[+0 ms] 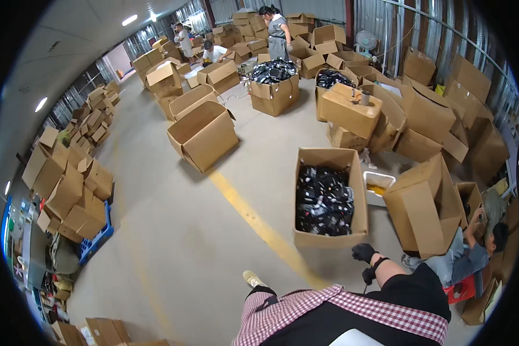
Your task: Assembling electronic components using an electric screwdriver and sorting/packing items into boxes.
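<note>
My right hand (364, 252), in a black glove, hangs just off the near right corner of a large cardboard box (330, 241). Its fingers look curled in, and no object shows in them. A dark band circles the wrist. Just below is a second small black shape (369, 276), perhaps my gloved left hand; its fingers cannot be made out. Inside the box lies a heap of black items (324, 202), wrapped in part in shiny clear film, too small to name. I wear a red-and-white checked apron (386, 311).
Right of the box stand a white tub (379, 180) with something yellow inside and a big tilted carton (418, 210). A seated person (461, 259) is close at my right. Ahead are another carton (205, 138) and a filled box (274, 95). Cartons sit by a blue pallet (98, 236) at left.
</note>
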A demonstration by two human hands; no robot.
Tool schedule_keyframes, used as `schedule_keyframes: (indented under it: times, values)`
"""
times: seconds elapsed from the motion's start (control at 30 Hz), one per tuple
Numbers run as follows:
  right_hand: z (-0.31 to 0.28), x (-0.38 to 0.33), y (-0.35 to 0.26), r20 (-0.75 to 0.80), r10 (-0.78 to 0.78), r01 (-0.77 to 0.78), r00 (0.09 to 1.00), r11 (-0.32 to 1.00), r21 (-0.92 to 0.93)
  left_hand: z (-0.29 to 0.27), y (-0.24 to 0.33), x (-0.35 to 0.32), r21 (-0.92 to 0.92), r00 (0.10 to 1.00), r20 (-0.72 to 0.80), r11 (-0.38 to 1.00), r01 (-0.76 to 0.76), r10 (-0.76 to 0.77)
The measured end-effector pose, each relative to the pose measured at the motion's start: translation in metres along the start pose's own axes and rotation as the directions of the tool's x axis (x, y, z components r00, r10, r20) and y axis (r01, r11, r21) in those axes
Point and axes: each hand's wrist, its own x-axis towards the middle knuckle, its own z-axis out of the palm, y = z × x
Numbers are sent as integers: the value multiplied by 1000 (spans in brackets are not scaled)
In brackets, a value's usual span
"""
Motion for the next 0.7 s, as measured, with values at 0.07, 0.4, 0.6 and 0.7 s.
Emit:
schedule_keyframes:
  times: [0.07, 0.4, 0.6, 0.7]
  values:
    - [4, 73, -41, -127, -75, 50, 989, 980, -191, -38, -57, 63, 64, 998, 42, 997, -41, 38]
    - [30, 275, -96, 158, 429, -382, 890, 888, -257, -397, -155, 591, -54, 885, -296, 918, -392, 360]
    - [-188, 542, -205, -95, 49, -104, 994, 633, -767, -491, -119, 786, -697, 972, 166, 677, 237, -169]
    - [-250, 669, -317, -311, 90, -101, 946, 995, -21, -524, -79, 860, -615, 936, 352, 751, 240, -11]
